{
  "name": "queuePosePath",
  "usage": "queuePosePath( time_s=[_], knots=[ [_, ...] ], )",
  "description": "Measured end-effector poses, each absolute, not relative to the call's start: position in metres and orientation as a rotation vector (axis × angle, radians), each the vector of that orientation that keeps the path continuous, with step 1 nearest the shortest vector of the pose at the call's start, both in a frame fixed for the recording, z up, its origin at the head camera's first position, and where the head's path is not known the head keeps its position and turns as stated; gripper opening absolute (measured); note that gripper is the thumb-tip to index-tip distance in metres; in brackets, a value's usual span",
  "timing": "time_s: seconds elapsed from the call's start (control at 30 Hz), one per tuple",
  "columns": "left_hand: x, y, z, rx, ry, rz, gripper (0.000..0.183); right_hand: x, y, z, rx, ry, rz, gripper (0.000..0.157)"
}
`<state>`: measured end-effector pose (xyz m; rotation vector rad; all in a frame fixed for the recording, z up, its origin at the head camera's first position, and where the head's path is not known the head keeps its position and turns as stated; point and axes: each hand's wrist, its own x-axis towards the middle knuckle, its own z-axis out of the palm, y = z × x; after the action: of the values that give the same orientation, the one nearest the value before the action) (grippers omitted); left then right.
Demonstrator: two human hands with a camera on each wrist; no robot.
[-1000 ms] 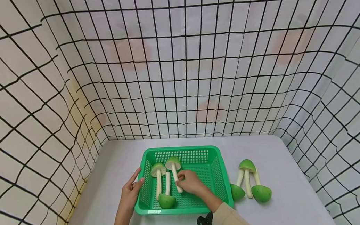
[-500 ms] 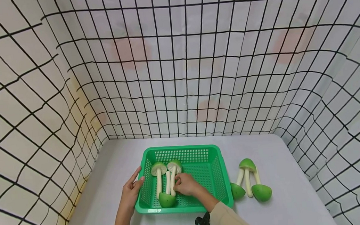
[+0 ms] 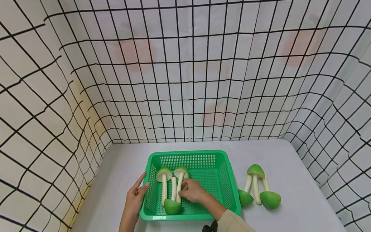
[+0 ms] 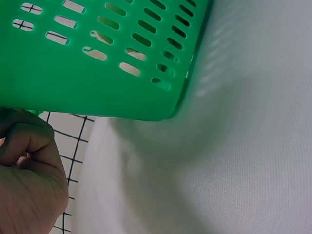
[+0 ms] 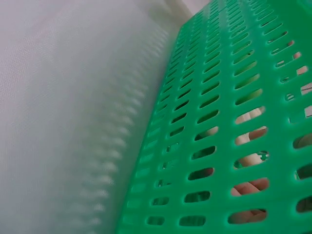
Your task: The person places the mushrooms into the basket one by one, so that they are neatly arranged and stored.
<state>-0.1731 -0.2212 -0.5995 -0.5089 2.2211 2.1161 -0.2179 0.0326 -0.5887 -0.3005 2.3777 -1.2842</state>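
Observation:
A green plastic basket holds three toy mushrooms with green caps and pale stems. My left hand grips its left rim, thumb at the edge; in the left wrist view, curled fingers show beside the basket's wall. Inside, my right hand pinches the stem of the rightmost mushroom, whose cap points away from me. To its left lie a mushroom with its cap near me and another with its cap far. Through the slots in the right wrist view, parts of the right hand's fingers show.
Right of the basket, three more mushrooms lie on the white table: one with its cap far, two with caps near, including the rightmost mushroom. Black wire mesh walls the back and sides.
My right hand has shifted its mushroom slightly towards me, and the stem has swung left against the middle mushroom. My left hand has stayed at the rim.

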Motion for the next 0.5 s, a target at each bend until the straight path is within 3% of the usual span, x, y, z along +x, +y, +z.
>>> queuePosePath(
  time_s=[0.5],
  knots=[
    [-0.173, -0.222, -0.597, -0.506, 2.188, 2.124, 0.058, -0.218, 0.051, -0.581, -0.346, 2.495, -1.214, 0.049]
  ],
)
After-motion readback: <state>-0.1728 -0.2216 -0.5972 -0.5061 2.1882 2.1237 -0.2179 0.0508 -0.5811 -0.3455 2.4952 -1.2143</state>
